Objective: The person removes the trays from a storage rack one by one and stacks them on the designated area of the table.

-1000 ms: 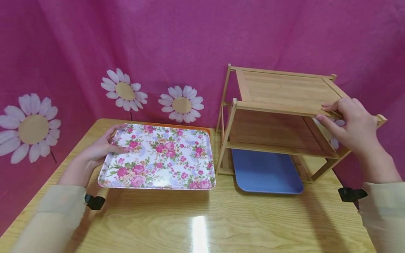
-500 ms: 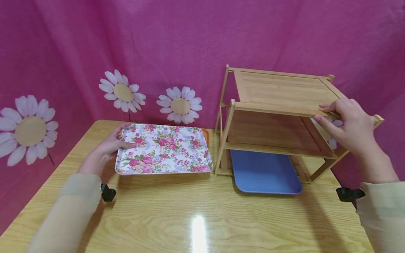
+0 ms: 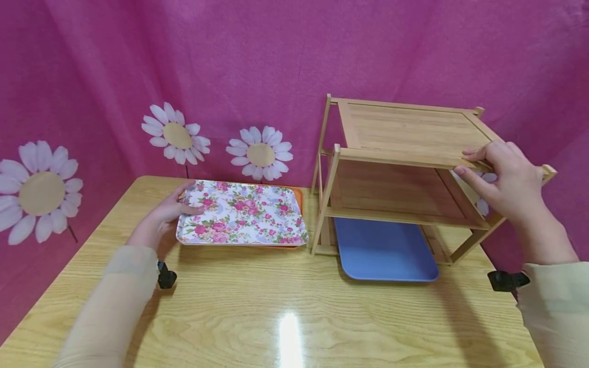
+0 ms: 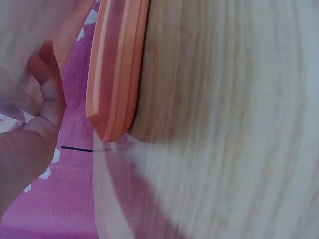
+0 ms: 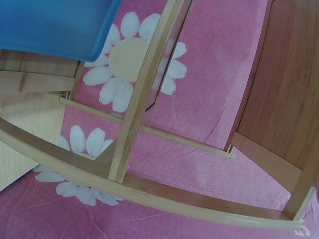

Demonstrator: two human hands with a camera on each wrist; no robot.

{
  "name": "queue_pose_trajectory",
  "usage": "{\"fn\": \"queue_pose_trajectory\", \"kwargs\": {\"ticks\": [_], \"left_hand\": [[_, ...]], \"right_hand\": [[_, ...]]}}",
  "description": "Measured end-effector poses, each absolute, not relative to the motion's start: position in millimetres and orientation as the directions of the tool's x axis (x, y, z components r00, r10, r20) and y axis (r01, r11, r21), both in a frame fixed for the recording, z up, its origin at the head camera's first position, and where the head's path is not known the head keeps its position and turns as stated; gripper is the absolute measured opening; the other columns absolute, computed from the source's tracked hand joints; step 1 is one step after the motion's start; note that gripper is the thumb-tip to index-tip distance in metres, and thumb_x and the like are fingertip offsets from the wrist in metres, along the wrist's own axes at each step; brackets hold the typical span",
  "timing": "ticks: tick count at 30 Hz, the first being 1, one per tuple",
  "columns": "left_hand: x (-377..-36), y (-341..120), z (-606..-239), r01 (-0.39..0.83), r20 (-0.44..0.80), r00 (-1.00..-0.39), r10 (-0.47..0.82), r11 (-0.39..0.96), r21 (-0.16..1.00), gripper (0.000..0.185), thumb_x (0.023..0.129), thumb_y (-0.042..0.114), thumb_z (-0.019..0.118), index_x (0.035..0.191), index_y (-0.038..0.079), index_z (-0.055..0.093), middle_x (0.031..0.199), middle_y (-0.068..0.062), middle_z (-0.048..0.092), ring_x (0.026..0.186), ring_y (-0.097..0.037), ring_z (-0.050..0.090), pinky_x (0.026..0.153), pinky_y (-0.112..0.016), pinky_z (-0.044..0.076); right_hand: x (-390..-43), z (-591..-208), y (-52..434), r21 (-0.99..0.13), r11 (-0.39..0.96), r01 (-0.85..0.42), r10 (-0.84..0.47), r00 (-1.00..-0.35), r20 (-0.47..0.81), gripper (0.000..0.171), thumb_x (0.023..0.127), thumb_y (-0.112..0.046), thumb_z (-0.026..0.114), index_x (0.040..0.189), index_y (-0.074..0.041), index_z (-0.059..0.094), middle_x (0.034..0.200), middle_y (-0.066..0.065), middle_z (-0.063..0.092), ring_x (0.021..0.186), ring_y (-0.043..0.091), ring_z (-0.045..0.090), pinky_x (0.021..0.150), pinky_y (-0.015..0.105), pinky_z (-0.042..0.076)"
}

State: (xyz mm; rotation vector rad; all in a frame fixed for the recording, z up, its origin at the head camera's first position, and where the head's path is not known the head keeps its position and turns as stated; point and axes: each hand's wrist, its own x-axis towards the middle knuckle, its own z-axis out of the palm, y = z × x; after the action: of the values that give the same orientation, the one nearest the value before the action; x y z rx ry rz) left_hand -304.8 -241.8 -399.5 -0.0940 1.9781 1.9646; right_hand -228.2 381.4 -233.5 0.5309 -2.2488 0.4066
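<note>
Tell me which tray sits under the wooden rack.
The blue tray, flat beneath the rack's lowest shelf; the floral tray and orange tray lie stacked beside it.

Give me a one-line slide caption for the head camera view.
Left hand holds a floral tray over an orange tray; right hand grips a wooden rack.

A staged set: pink cloth backdrop (image 3: pixel 276 61) with paper daisies (image 3: pixel 260 153) behind a wooden table (image 3: pixel 285 317)
</note>
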Motion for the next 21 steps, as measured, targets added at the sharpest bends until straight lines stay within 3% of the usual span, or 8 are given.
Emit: {"fn": "queue_pose_trajectory", "kwargs": {"ticks": [3, 6, 9, 11, 13, 16, 21], "left_hand": [[-302.8, -240.8, -400.4, -0.285, -0.285, -0.940, 0.188, 0.026, 0.958, 0.094, 0.082, 0.001, 0.068, 0.152, 0.029, 0.013, 0.150, -0.021, 0.019, 0.083, -0.012, 0.063, 0.074, -0.029, 0.056], [-301.2, -239.3, -399.8, -0.266, -0.274, -0.946, 0.174, 0.069, 0.961, 0.086, 0.082, 0.004, 0.070, 0.151, 0.024, 0.023, 0.153, -0.019, 0.013, 0.101, -0.019, 0.057, 0.078, -0.028, 0.054], [-300.9, -237.9, -400.4, -0.225, -0.249, -0.958, 0.138, 0.173, 0.959, 0.080, 0.084, 0.005, 0.068, 0.150, 0.017, 0.026, 0.158, -0.013, 0.005, 0.128, -0.027, 0.035, 0.089, -0.024, 0.047], [-302.7, -237.8, -404.3, -0.191, -0.225, -0.968, 0.112, 0.252, 0.949, 0.076, 0.085, 0.006, 0.067, 0.150, 0.013, 0.027, 0.158, -0.013, 0.005, 0.138, -0.031, 0.019, 0.102, -0.031, 0.039], [-304.7, -237.8, -408.4, -0.159, -0.204, -0.975, 0.088, 0.365, 0.917, 0.076, 0.086, 0.011, 0.068, 0.150, 0.012, 0.026, 0.158, -0.015, 0.007, 0.142, -0.032, 0.009, 0.110, -0.038, 0.029], [-308.1, -237.6, -414.9, -0.114, -0.184, -0.979, 0.087, 0.517, 0.848, 0.083, 0.085, 0.022, 0.070, 0.151, 0.010, 0.021, 0.156, -0.020, 0.008, 0.142, -0.038, 0.007, 0.114, -0.050, 0.016], [-311.9, -233.4, -421.8, -0.027, -0.154, -0.980, 0.127, 0.681, 0.732, 0.099, 0.081, 0.039, 0.073, 0.150, 0.003, 0.012, 0.154, -0.026, 0.009, 0.139, -0.046, 0.008, 0.113, -0.056, 0.016]], "right_hand": [[-229.4, -234.2, 382.7, -0.116, 0.860, -0.497, -0.251, -0.608, 0.753, 0.037, 0.081, -0.035, 0.073, 0.091, -0.001, 0.064, 0.105, -0.049, 0.043, 0.090, -0.020, 0.032, 0.066, 0.016, 0.025], [-229.6, -234.6, 383.7, -0.113, 0.864, -0.491, -0.249, -0.611, 0.752, 0.037, 0.081, -0.035, 0.073, 0.092, -0.002, 0.064, 0.105, -0.050, 0.043, 0.091, -0.020, 0.032, 0.066, 0.015, 0.024], [-228.9, -234.1, 382.9, -0.114, 0.869, -0.482, -0.243, -0.616, 0.749, 0.034, 0.080, -0.032, 0.074, 0.093, -0.002, 0.064, 0.105, -0.050, 0.042, 0.091, -0.021, 0.032, 0.065, 0.017, 0.024], [-228.6, -234.1, 382.7, -0.115, 0.870, -0.479, -0.241, -0.617, 0.749, 0.034, 0.080, -0.031, 0.074, 0.093, -0.002, 0.064, 0.105, -0.050, 0.042, 0.091, -0.021, 0.032, 0.064, 0.018, 0.024], [-228.3, -234.0, 382.2, -0.117, 0.870, -0.479, -0.239, -0.617, 0.750, 0.033, 0.079, -0.031, 0.075, 0.093, -0.002, 0.064, 0.105, -0.049, 0.042, 0.091, -0.021, 0.032, 0.064, 0.018, 0.024], [-227.8, -234.2, 381.9, -0.120, 0.868, -0.481, -0.238, -0.617, 0.750, 0.032, 0.079, -0.029, 0.075, 0.092, -0.002, 0.064, 0.105, -0.049, 0.043, 0.091, -0.022, 0.032, 0.064, 0.018, 0.024], [-226.9, -233.0, 380.9, -0.121, 0.869, -0.481, -0.238, -0.619, 0.749, 0.032, 0.079, -0.030, 0.074, 0.092, -0.002, 0.064, 0.105, -0.050, 0.042, 0.090, -0.021, 0.032, 0.065, 0.016, 0.025]]}}
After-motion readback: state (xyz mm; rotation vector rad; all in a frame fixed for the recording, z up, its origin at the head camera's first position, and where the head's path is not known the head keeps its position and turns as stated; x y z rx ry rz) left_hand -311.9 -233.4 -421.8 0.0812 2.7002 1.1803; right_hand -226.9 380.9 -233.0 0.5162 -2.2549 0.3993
